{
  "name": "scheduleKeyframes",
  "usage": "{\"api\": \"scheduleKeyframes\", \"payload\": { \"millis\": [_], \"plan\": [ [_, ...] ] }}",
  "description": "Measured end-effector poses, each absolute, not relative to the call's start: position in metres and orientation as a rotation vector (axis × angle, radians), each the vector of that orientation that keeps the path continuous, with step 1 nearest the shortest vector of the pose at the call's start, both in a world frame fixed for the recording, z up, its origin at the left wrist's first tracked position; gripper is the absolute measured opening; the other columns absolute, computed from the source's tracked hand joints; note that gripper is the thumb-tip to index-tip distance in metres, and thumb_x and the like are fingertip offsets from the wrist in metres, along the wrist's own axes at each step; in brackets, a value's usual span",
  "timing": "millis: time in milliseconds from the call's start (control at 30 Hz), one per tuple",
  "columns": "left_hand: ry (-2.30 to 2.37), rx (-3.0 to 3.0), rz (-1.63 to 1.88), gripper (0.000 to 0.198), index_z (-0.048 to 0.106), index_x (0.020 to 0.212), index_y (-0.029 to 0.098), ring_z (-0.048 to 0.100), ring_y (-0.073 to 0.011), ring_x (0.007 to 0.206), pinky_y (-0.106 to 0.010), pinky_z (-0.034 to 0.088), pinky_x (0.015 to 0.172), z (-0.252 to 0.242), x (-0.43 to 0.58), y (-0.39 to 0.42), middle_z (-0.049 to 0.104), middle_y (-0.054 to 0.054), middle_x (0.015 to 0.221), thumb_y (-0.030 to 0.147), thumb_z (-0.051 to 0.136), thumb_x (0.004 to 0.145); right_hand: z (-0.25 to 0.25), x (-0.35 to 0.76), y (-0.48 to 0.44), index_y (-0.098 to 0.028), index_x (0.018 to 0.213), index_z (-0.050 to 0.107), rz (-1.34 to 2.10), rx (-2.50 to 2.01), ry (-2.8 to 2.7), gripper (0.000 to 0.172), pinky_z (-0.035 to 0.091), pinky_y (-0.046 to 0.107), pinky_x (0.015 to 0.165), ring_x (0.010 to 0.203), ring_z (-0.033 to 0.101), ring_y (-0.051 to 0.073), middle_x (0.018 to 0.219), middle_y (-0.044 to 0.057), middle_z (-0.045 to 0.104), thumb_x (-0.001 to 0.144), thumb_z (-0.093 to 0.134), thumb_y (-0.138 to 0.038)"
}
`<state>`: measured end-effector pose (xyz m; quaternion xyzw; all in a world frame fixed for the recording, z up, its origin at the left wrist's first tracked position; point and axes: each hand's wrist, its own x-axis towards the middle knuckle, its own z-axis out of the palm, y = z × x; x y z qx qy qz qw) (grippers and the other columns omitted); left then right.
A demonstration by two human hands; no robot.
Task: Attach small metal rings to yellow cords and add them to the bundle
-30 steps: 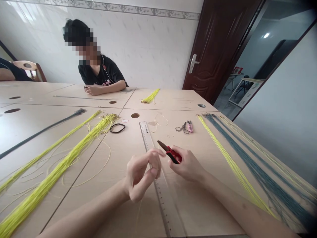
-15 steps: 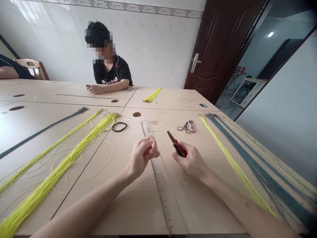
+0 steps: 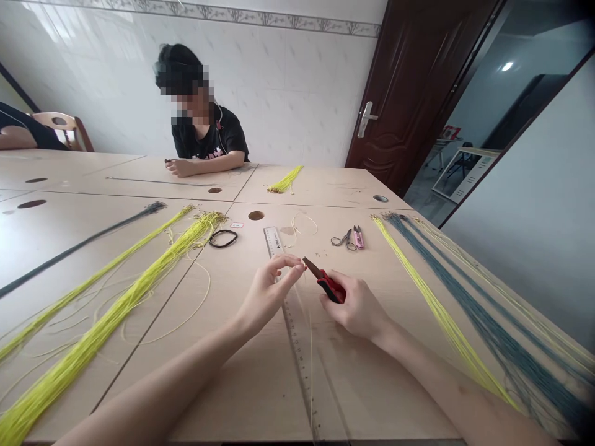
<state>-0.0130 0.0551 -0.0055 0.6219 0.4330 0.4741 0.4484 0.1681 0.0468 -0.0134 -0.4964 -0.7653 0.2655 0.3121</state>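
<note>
My left hand [image 3: 269, 288] is raised above the ruler, thumb and finger pinched on a thin pale yellow cord [image 3: 310, 337]. From the fingertips the cord hangs down along the ruler toward the table's near edge. In my right hand [image 3: 360, 306] are pliers [image 3: 331, 288] with red and black handles and blunt metal jaws. Their tip points up and left, right beside my left fingertips. Whether the jaws touch the cord's end is too small to tell. Beneath my left hand lies a long clear ruler [image 3: 297, 347].
Bundles of yellow cords [image 3: 139, 285] lie on the left, blue-grey cords [image 3: 455, 297] on the right. Beyond my hands are folding scissors [image 3: 344, 240], pink thread snips [image 3: 357, 237], a black band [image 3: 223, 238] and a loose cord loop [image 3: 304, 224]. A co-worker [image 3: 209, 136] sits across the table.
My left hand has turned and its fingers have straightened into a pinch, closer to the pliers. The pliers have moved slightly left and down, their tip now at my left fingertips.
</note>
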Motion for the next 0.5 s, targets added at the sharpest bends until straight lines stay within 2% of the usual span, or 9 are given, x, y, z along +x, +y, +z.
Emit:
{"api": "scheduleKeyframes", "payload": {
  "millis": [200,367,433,500],
  "plan": [
    [1.065,1.575,1.126,0.028,0.063,0.083,0.017,0.056,-0.0216,0.097,-0.034,0.04,0.09,-0.004,-0.014,0.056,0.066,-0.007,0.097,0.042,0.053,0.087,-0.015,0.168,0.046,-0.02,0.066,0.038,0.653,-1.338,-2.044,0.018,0.026,0.022,0.046,0.048,0.032,0.01,0.054,-0.007,0.033,0.074,0.053,-0.02],
    [1.135,1.56,1.181,0.025,0.061,0.08,0.016,0.057,-0.0196,0.09,-0.033,0.04,0.088,-0.005,-0.015,0.059,0.065,-0.004,0.088,0.04,0.055,0.085,-0.014,0.169,0.049,-0.021,0.074,0.046,0.52,-1.397,-2.01,0.014,0.034,0.022,0.048,0.05,0.042,0.011,0.057,-0.006,0.041,0.081,0.052,-0.031],
    [1.152,1.539,1.205,0.025,0.062,0.08,0.016,0.058,-0.0187,0.089,-0.031,0.041,0.086,-0.004,-0.014,0.059,0.065,-0.004,0.087,0.04,0.057,0.085,-0.016,0.173,0.056,-0.02,0.084,0.051,0.404,-1.459,-1.955,0.013,0.042,0.025,0.057,0.06,0.049,0.015,0.068,-0.001,0.049,0.082,0.051,-0.032],
    [1.141,1.521,1.2,0.025,0.063,0.083,0.016,0.06,-0.0175,0.086,-0.029,0.044,0.082,-0.002,-0.013,0.059,0.067,-0.005,0.087,0.039,0.056,0.085,-0.022,0.18,0.065,-0.017,0.095,0.054,0.264,-1.534,-1.909,0.019,0.045,0.033,0.072,0.08,0.053,0.022,0.085,0.006,0.054,0.079,0.052,-0.028]
  ]
}}
